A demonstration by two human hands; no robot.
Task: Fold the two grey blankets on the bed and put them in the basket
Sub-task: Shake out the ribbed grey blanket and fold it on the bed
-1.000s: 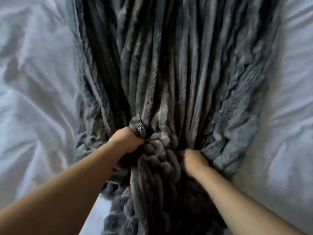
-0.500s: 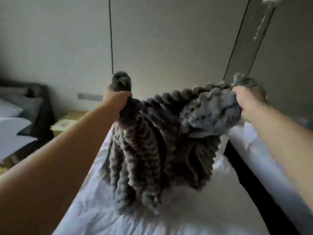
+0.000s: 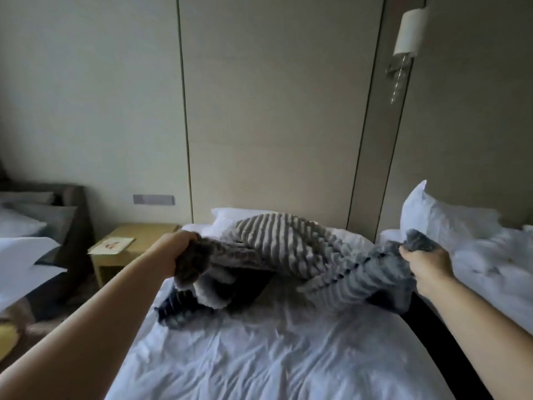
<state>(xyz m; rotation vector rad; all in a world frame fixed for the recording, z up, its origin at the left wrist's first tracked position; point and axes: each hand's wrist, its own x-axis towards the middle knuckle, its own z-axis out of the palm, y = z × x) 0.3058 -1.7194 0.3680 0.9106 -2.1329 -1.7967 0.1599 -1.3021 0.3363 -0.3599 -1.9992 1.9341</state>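
Observation:
A ribbed grey blanket stretches across the white bed between my two hands. My left hand grips one bunched corner at the bed's left side. My right hand grips the other corner at the bed's right edge. The blanket's middle billows up towards the pillow and its lower folds trail on the sheet. I see only one blanket clearly, and no basket is in view.
A wooden nightstand with a card stands left of the bed. A second white bed with a pillow lies to the right across a dark gap. Another bed with a dark headboard is at far left. A wall lamp hangs above.
My hands gathered the blanket off the bed, lifted it high, and have now swung it down and spread apart, so it stretches low over the sheet.

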